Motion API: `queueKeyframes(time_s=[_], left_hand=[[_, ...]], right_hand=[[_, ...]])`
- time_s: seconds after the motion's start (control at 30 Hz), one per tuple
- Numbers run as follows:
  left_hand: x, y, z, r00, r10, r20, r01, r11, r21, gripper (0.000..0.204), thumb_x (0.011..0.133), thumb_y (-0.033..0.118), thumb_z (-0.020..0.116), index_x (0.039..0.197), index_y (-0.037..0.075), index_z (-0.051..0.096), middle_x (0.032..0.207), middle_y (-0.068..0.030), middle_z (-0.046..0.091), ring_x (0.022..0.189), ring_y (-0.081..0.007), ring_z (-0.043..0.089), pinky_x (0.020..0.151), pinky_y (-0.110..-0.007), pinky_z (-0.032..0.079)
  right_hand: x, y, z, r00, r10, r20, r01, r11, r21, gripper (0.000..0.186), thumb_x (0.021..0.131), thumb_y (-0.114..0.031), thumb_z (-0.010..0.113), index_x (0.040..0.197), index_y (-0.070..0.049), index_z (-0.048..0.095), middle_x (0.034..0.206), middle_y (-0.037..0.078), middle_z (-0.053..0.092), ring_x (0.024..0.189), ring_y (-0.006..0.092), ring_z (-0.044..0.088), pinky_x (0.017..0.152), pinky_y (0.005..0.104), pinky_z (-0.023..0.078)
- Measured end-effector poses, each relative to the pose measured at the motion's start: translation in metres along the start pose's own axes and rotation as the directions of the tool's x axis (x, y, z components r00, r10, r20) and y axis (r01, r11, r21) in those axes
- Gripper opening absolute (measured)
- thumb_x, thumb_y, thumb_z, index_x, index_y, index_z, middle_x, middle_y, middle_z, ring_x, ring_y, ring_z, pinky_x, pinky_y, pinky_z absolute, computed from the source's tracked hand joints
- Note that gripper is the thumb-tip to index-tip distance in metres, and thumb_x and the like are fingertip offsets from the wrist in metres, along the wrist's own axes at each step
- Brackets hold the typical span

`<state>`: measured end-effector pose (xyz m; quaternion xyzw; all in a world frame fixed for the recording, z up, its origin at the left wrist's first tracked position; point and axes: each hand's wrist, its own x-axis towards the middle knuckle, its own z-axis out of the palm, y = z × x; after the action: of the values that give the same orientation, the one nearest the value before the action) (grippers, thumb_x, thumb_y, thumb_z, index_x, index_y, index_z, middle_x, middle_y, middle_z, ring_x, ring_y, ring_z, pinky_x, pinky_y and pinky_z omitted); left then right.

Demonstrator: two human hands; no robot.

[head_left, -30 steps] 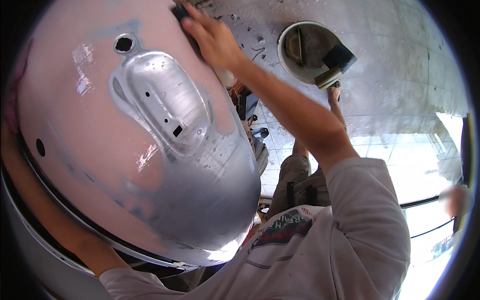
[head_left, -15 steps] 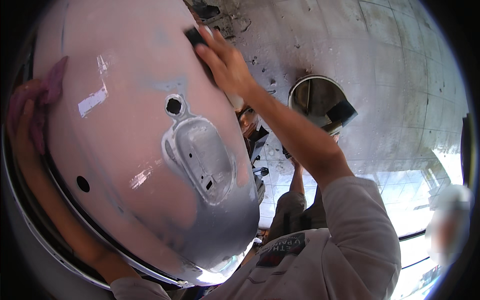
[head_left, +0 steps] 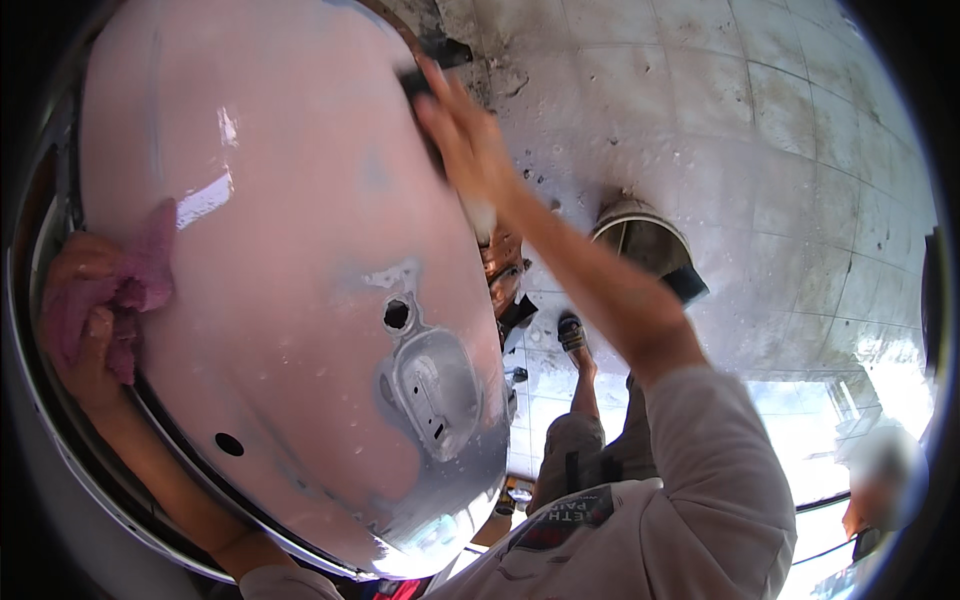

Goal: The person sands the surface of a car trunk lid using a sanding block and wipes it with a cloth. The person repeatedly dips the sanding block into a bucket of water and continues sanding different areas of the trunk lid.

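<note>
In front of me is a curved vehicle body panel (head_left: 300,250) in matt pink filler or primer with grey patches. It has an oval handle recess (head_left: 440,390), a round hole (head_left: 397,314) and a smaller black hole (head_left: 230,443). At the panel's left edge my left hand (head_left: 92,370) is closed round a crumpled pinkish-purple cloth (head_left: 130,290). Reaching to the far right edge, my right hand (head_left: 470,150) presses a black sanding block (head_left: 412,82) against the panel. Its fingers are blurred by motion and hide part of the block.
A round bucket (head_left: 640,213) stands on the tiled floor (head_left: 790,180) to the right, with a dark flat piece (head_left: 688,284) at its rim. My sandalled foot (head_left: 572,335) is below. Another person (head_left: 880,490) is at the far right, blurred. Water drops and stains mark the floor.
The view has shifted, so the panel's recess and holes sit lower and farther right. My right hand has slid slightly farther along the right edge. My left hand still grips the cloth.
</note>
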<state>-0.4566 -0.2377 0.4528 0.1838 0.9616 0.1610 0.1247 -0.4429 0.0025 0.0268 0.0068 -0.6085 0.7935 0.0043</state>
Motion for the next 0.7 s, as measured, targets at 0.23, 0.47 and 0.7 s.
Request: queueKeyframes(time_s=[0.23, 0.47, 0.7], left_hand=[[-0.011, 0.003, -0.003, 0.986, -0.149, -0.074, 0.146, 0.988, -0.055, 0.063, 0.091, 0.051, 0.079, 0.119, -0.003, 0.064, 0.121, -0.0182, 0.060, 0.104, -0.0238, 0.057, 0.087, -0.035, 0.045], [-0.013, -0.005, -0.001, 0.999, -0.003, -0.042, 0.004, 1.000, 0.025, 0.060, 0.095, 0.047, 0.074, 0.121, -0.007, 0.065, 0.124, -0.0200, 0.063, 0.096, -0.0222, 0.061, 0.079, -0.033, 0.048], [-0.002, -0.026, -0.019, 1.000, -0.011, -0.029, 0.012, 1.000, 0.015, 0.053, 0.100, 0.041, 0.068, 0.121, -0.008, 0.066, 0.131, -0.0203, 0.062, 0.106, -0.0246, 0.062, 0.090, -0.035, 0.048]], right_hand=[[-0.033, 0.013, 0.006, 0.999, -0.036, -0.020, 0.036, 0.999, 0.020, 0.066, 0.114, -0.043, 0.054, 0.165, -0.003, 0.042, 0.170, 0.025, 0.042, 0.163, 0.0423, 0.028, 0.132, 0.0458, 0.023], [-0.091, -0.023, 0.001, 0.990, 0.140, 0.021, -0.139, 0.989, -0.042, 0.065, 0.115, -0.039, 0.048, 0.167, -0.002, 0.039, 0.170, 0.031, 0.037, 0.160, 0.0521, 0.029, 0.130, 0.0539, 0.023], [0.027, 0.004, 0.000, 0.999, -0.006, -0.038, 0.005, 0.999, -0.039, 0.068, 0.112, -0.046, 0.049, 0.161, 0.001, 0.045, 0.160, 0.030, 0.050, 0.144, 0.0477, 0.052, 0.117, 0.0449, 0.044]])
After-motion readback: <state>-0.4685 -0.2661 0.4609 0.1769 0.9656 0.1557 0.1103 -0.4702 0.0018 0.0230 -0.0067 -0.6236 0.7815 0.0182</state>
